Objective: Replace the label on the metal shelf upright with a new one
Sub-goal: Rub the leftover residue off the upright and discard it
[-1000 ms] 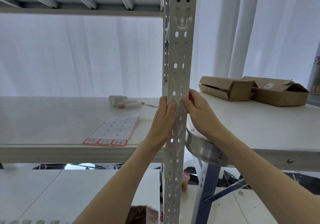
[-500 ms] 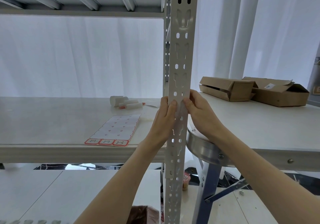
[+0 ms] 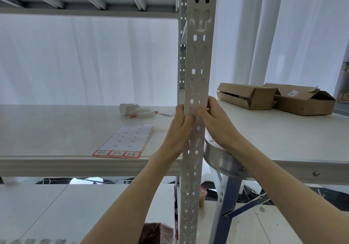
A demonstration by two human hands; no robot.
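The pale metal shelf upright (image 3: 198, 58), punched with slots, rises through the middle of the view. My left hand (image 3: 179, 132) wraps its left edge and my right hand (image 3: 215, 122) wraps its right edge, at shelf height. Both thumbs press on its front face, almost touching. A small pale, blurred patch (image 3: 194, 110) lies under the thumbs; I cannot tell whether it is a label. On the shelf board (image 3: 56, 130) to the left lies a label sheet (image 3: 130, 138), mostly peeled, with three red-bordered handwritten labels (image 3: 117, 153) in its near row.
Behind the sheet lie a white paper roll (image 3: 127, 109) and white-and-red markers (image 3: 143, 113). Two brown cardboard boxes (image 3: 275, 98) stand on a white table (image 3: 283, 141) to the right. That table's metal rim (image 3: 222, 160) sits close behind the upright.
Both hands stay on the same spot of the upright. The thumbs have shifted slightly over its front face and are blurred now.
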